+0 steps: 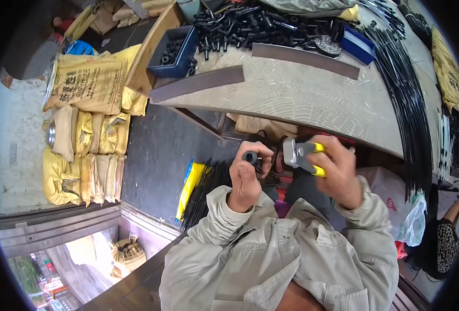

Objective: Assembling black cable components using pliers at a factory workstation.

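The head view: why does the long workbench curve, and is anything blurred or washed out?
In the head view, the wide lens bends the long, pale-topped workbench; also there, the daylit, metal-framed opening at lower left looks partly washed out, and the right hand on the yellow-and-grey, metal-headed tool looks slightly soft, possibly from motion.

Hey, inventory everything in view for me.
workbench: one, grey, top
loose parts: many, black, on workbench
bins: two, blue, on workbench
flat strips: two, greyish, on workbench
rods: many, black, mainly right
sacks: many, yellow and tan, mainly left
plastic bags: at least two, whitish, right
other people: at least one, dark clothes, far right
cylindrical part: one, black, centre
hand tool: one, yellow and grey, centre
left hand: one, bare, holding part
right hand: one, bare, gripping tool
sleeves: two, beige, below
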A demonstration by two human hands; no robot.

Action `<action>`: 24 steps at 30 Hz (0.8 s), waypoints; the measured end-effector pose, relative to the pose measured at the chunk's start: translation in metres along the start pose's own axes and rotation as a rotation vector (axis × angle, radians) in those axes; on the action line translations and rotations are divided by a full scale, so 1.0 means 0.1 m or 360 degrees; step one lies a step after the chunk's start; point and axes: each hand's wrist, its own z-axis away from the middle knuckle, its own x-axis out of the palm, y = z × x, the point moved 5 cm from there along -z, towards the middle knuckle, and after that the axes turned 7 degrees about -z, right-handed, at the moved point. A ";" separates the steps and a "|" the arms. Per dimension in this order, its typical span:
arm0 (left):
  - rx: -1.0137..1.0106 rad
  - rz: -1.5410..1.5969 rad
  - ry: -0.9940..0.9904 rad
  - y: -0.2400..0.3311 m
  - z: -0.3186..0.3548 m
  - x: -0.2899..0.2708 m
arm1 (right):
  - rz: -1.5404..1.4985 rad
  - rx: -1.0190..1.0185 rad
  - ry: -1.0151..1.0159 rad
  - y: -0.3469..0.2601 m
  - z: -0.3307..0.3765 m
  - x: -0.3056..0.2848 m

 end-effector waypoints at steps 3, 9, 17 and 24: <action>0.0026 -0.0045 -0.0110 -0.01 0.00 0.01 | 0.0373 -0.0080 -0.0228 0.05 0.13 -0.10; 0.0009 -0.0236 -0.0258 0.05 0.15 0.15 | 0.0572 -0.0222 -0.0569 -0.07 0.11 -0.17; -0.0065 -0.0172 -0.0211 0.08 0.13 0.16 | 0.0968 -0.0242 -0.0476 -0.16 -0.01 -0.22; 0.0039 -0.0179 -0.0240 0.16 0.14 0.17 | 0.1128 -0.0340 -0.0704 -0.26 -0.06 -0.31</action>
